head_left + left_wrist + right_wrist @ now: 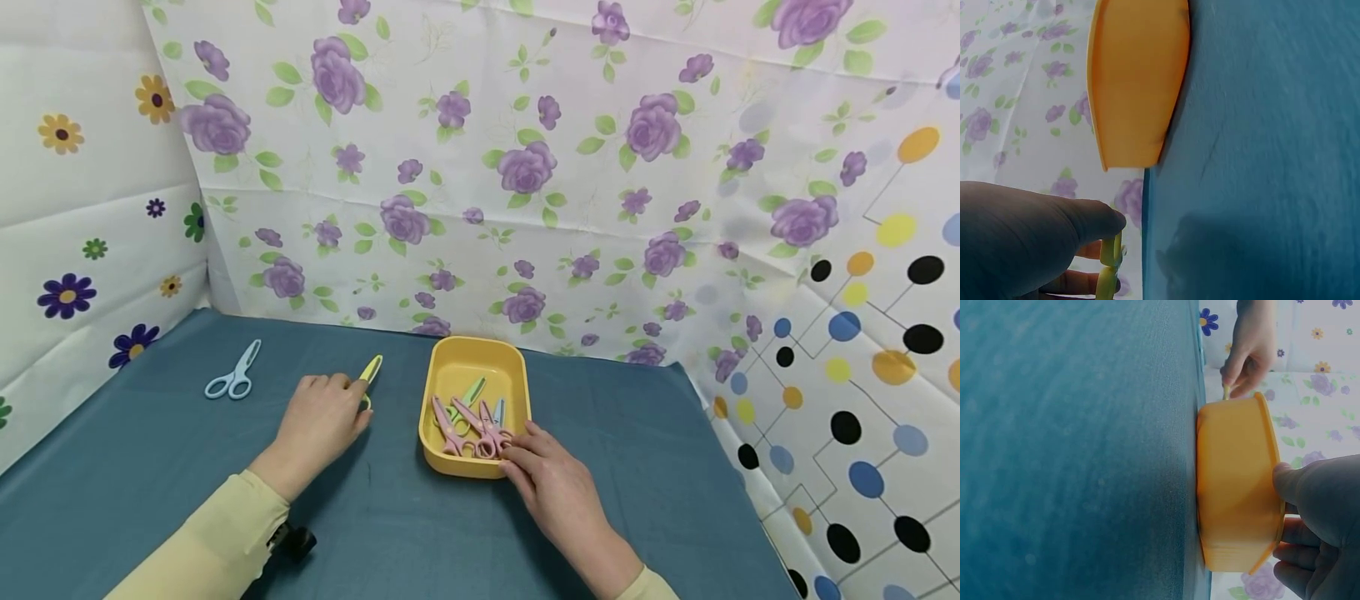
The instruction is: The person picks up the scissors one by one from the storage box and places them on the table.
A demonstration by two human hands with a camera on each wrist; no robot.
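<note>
Left grip (318, 422): knuckles up, clamped on yellow scissors (371, 369)
Right grip (553, 482): clamped on yellow tray (459, 467), near right corner
Pink scissors (450, 432): in tray, beside right grip
Blue scissors (239, 370): on bench (390, 537), left of left grip

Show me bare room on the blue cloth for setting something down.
The blue cloth is bare right of the yellow tray, between the right hand and the dotted drape. Another patch lies between the light-blue scissors and the left sleeve. Crowded: the tray's near end, where pink scissors overlap others.
</note>
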